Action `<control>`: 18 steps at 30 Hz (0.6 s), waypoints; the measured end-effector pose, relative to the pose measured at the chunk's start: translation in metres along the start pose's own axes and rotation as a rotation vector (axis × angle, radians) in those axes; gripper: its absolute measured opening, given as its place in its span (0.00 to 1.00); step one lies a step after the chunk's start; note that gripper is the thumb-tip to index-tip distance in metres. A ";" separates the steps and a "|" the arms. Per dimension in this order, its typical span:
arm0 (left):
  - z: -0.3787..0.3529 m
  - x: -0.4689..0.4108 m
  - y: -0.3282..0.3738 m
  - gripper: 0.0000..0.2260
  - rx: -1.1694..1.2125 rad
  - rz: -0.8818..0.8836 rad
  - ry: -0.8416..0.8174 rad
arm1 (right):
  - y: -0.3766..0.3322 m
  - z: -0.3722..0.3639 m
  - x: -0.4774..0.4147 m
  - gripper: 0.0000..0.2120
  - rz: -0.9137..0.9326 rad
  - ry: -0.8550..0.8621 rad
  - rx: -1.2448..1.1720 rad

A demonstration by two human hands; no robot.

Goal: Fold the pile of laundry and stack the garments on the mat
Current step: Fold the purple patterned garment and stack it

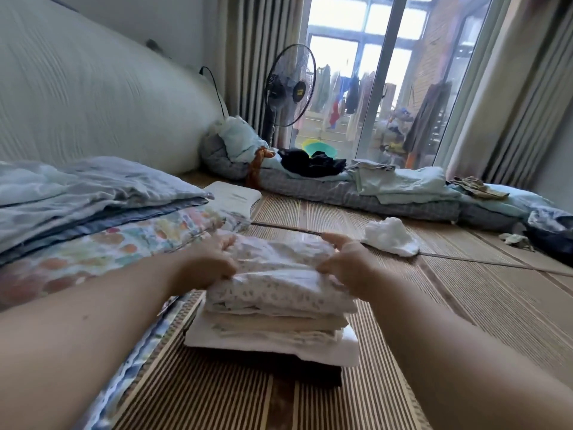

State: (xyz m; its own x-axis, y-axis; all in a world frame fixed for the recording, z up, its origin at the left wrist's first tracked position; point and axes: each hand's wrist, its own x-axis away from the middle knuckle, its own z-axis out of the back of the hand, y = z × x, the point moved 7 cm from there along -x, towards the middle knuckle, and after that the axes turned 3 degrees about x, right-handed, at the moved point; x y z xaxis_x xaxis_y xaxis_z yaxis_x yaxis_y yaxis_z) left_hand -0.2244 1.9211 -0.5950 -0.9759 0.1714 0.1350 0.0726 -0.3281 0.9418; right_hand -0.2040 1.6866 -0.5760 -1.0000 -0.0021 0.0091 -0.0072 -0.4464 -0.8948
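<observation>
A stack of folded garments (276, 333) stands on the striped woven mat (483, 308) in front of me, with cream, white and dark layers. On top lies a folded white garment with small speckles (276, 283). My left hand (206, 263) grips its left edge and my right hand (347, 262) grips its right edge, fingers curled over the cloth. A crumpled white garment (389, 237) lies loose on the mat to the right, beyond my right hand.
Folded blue bedding (77, 193) and a colourful patterned quilt (102, 252) lie at my left. At the back, a low padded mattress (372, 197) carries pale green and black clothes (313, 162). A standing fan (290, 85) and glass balcony doors are behind it.
</observation>
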 end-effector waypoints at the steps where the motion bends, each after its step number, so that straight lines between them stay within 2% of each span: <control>1: -0.003 -0.004 -0.010 0.32 0.010 0.051 -0.051 | 0.007 -0.005 -0.003 0.26 -0.003 -0.007 0.103; 3: -0.006 -0.008 -0.020 0.31 0.038 0.105 -0.098 | 0.017 -0.013 -0.003 0.20 -0.007 -0.028 0.184; 5: -0.005 -0.008 -0.021 0.33 0.040 0.104 -0.083 | 0.020 -0.013 0.000 0.20 -0.009 -0.026 0.155; 9: 0.010 0.008 -0.005 0.44 -0.082 0.068 0.126 | 0.011 0.004 0.024 0.25 0.016 0.035 0.014; 10: 0.011 0.016 0.002 0.45 -0.141 0.038 0.172 | 0.007 0.010 0.035 0.27 0.051 0.054 0.051; 12: 0.004 0.036 0.019 0.44 -0.410 -0.058 0.226 | -0.003 0.022 0.060 0.32 0.126 0.098 0.233; 14: -0.016 0.060 0.033 0.41 -0.640 -0.209 0.250 | -0.009 0.033 0.090 0.35 0.171 0.131 0.382; 18: -0.090 0.115 0.058 0.36 -0.698 -0.392 0.123 | -0.009 0.058 0.166 0.36 0.235 0.170 0.549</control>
State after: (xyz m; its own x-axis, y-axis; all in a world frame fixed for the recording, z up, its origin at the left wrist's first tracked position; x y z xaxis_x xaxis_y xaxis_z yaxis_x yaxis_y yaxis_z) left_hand -0.3511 1.8382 -0.5529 -0.9224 0.3041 -0.2381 -0.3848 -0.7765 0.4990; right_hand -0.3696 1.6382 -0.5407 -0.9617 -0.0343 -0.2718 0.1725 -0.8467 -0.5034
